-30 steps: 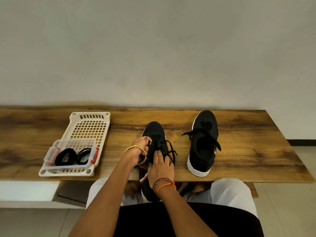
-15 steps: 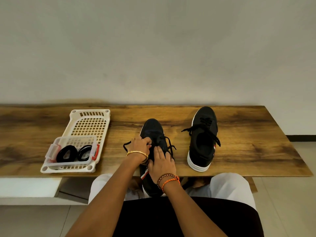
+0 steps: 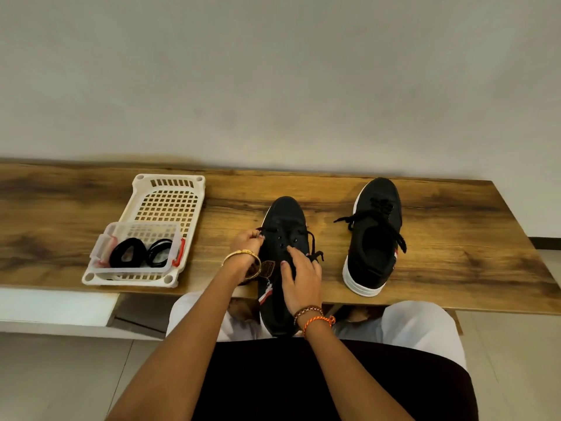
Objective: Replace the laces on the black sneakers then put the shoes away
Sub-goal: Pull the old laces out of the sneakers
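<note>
Nearest, the right hand (image 3: pixel 302 276) rests with straight fingers on the tongue of the near sneaker (image 3: pixel 283 220), which overhangs the wooden bench (image 3: pixel 455 247) edge toward the lap. Just at its 10 o'clock, the left hand (image 3: pixel 246 247) pinches the black lace (image 3: pixel 312 243) at the shoe's left eyelets. Farther, at 2 o'clock, the second sneaker (image 3: pixel 375 238) stands apart, laced loosely. At 9 o'clock, a white basket (image 3: pixel 170 185) holds a clear box (image 3: pixel 138 253) of coiled black laces.

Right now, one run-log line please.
step: unlacing | left hand: pinches lace | right hand: steadies near sneaker | far sneaker: laced
</note>
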